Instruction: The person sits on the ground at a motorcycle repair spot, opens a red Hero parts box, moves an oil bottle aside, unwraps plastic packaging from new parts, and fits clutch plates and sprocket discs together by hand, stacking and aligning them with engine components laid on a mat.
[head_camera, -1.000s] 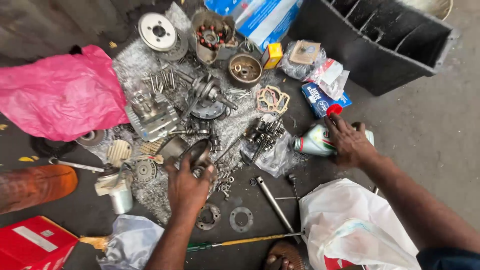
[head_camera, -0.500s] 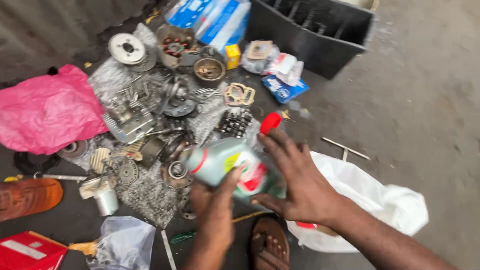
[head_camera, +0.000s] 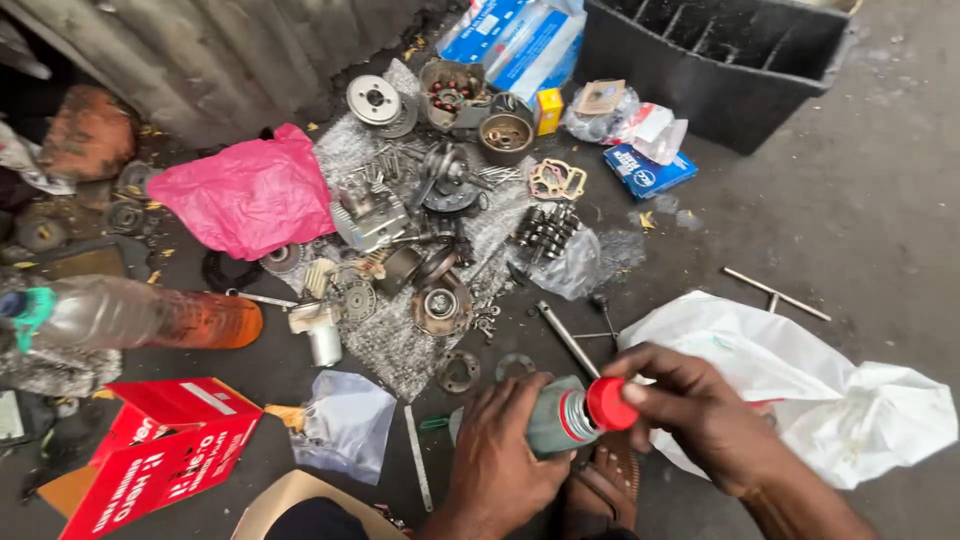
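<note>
My left hand (head_camera: 505, 455) grips the body of a grey-green oil bottle (head_camera: 555, 415), held on its side near the bottom of the view. My right hand (head_camera: 700, 410) has its fingers closed around the bottle's red cap (head_camera: 610, 403). Both hands hover above my sandalled foot (head_camera: 600, 490). Just beyond the bottle lie a metal shaft (head_camera: 567, 338) and two flat ring-shaped gaskets (head_camera: 460, 370). A round clutch-like part (head_camera: 441, 306) sits on the grey cloth (head_camera: 390, 345) among several engine parts.
A white plastic bag (head_camera: 830, 400) lies right of my right hand. A pink bag (head_camera: 245, 195), a plastic bottle with orange liquid (head_camera: 150, 318) and a red carton (head_camera: 165, 445) sit left. A black crate (head_camera: 730, 60), blue boxes (head_camera: 500, 35) and a T-shaped tool (head_camera: 775, 293) lie farther off.
The bottle came from the ground by the cloth into both hands. It now sits lower and nearer to me, with my left hand on its body and my right on the cap.
</note>
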